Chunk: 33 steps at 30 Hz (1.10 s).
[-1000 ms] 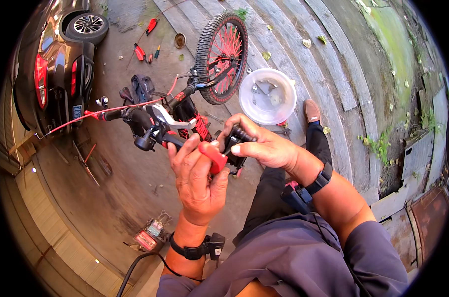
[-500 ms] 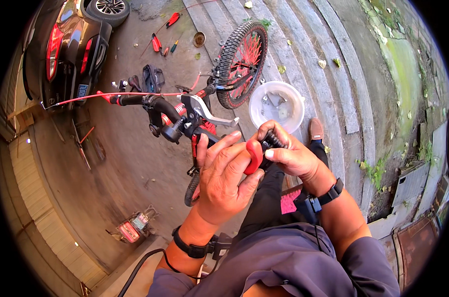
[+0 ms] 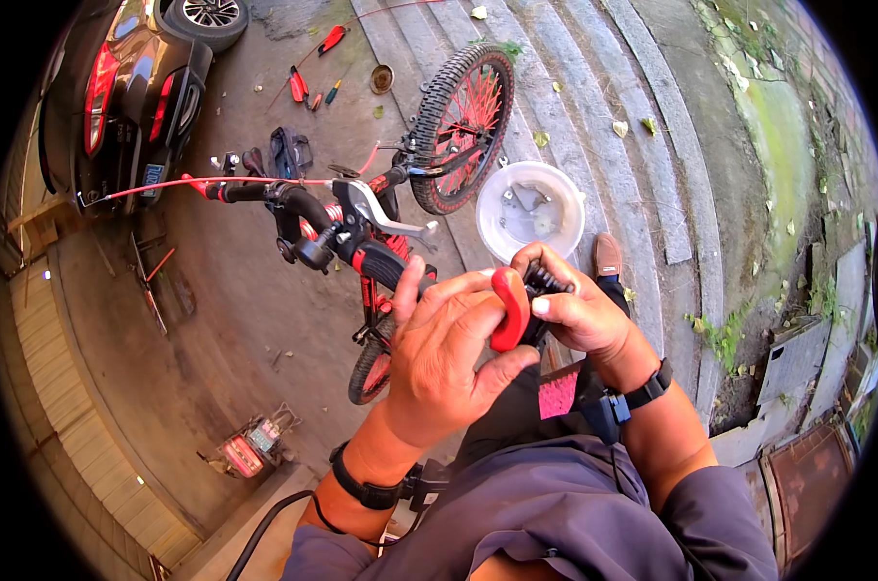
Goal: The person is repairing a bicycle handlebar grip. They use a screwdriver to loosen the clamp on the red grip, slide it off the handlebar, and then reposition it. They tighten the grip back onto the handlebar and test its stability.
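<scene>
Manipulating parts near the handlebar grip (image 3: 385,267), I pinch the red piece (image 3: 510,310) with the left hand (image 3: 446,353), the black part (image 3: 543,281) with the right hand (image 3: 584,318); the next move likely calls for steady support.

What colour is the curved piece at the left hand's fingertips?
The curved piece is bright red; it shows best in the head view.

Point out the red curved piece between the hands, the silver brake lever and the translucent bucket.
Red curved piece (image 3: 518,308): head view, middle of its curve.
Silver brake lever (image 3: 368,205): head view, upper part of the lever.
Translucent bucket (image 3: 489,211): head view, left side of its inner wall.
</scene>
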Available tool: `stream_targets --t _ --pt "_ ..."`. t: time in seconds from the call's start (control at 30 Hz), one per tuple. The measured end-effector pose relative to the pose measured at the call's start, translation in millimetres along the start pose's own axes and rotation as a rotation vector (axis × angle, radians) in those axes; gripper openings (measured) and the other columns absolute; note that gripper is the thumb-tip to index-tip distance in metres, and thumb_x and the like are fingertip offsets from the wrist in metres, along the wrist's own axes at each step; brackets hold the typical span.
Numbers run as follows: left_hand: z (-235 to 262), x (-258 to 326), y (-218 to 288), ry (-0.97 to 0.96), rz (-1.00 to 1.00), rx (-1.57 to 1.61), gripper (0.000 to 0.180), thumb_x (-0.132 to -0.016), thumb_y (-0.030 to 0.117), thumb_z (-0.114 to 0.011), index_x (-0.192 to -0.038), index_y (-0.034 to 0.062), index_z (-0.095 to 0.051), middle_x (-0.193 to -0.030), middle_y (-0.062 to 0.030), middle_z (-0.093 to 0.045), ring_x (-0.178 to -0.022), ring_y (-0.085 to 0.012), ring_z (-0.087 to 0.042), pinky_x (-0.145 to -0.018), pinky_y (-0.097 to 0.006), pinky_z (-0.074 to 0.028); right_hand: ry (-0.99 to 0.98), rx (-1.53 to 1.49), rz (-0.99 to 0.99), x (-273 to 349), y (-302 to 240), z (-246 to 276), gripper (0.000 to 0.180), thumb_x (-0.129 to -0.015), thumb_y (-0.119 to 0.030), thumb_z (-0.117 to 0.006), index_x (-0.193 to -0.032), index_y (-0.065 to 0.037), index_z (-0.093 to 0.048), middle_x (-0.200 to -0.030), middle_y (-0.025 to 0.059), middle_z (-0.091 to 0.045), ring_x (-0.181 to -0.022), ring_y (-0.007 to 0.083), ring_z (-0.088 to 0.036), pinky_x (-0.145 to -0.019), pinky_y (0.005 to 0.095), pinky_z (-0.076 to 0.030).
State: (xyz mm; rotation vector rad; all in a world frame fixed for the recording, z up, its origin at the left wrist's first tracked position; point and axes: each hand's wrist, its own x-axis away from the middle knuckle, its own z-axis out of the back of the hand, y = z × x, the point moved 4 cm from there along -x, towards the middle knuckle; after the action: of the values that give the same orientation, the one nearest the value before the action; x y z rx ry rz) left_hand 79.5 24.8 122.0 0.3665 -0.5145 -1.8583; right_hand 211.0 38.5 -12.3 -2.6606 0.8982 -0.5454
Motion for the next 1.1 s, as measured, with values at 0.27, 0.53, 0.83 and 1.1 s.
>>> stream_targets --t 0.27,0.53,0.83,1.1 --pt "8 14 24 0.018 -0.053 0.353 0.064 -0.081 0.03 -0.084 -0.127 -0.0026 -0.055 -0.114 -0.0129 -0.069 -0.114 -0.0327 -0.062 -0.097 -0.043 -0.049 0.054 0.188 -0.024 46 -27 -26 0.045 -0.086 -0.016 -0.068 -0.126 -0.005 -0.049 -0.113 0.0064 -0.058 -0.11 0.0154 -0.056 -0.099 0.0335 -0.044" --pt "17 59 30 -0.01 0.423 1.25 0.074 -0.082 0.009 -0.082 -0.144 -0.001 -0.043 -0.12 -0.0104 -0.065 -0.109 -0.0181 -0.062 -0.094 -0.035 -0.05 0.076 0.149 -0.352 71 -26 -72 0.043 -0.093 -0.021 -0.061 -0.131 -0.006 -0.045 -0.099 0.0111 -0.063 -0.073 0.0165 -0.066 -0.051 0.0286 -0.053" --pt "33 89 24 0.101 0.37 1.691 0.027 -0.089 0.006 -0.074 -0.112 0.0053 -0.06 -0.111 -0.01 -0.064 -0.105 -0.0177 -0.062 -0.094 -0.033 -0.05 -0.056 -0.05 -0.638 72 -3 -120 0.033 -0.094 -0.016 -0.057 -0.122 0.001 -0.049 -0.09 0.0171 -0.064 -0.069 0.0287 -0.066 -0.059 0.0384 -0.056" --pt "42 122 3 0.51 0.537 1.572 0.019 -0.096 0.012 -0.07 -0.108 0.0069 -0.056 -0.102 -0.0098 -0.065 -0.071 -0.0089 -0.056 -0.062 -0.021 -0.046 0.14 0.201 -0.466 67 18 -115 0.031 -0.096 -0.016 -0.059 -0.121 -0.003 -0.045 -0.082 0.0115 -0.066 -0.063 0.0214 -0.067 -0.054 0.031 -0.052"
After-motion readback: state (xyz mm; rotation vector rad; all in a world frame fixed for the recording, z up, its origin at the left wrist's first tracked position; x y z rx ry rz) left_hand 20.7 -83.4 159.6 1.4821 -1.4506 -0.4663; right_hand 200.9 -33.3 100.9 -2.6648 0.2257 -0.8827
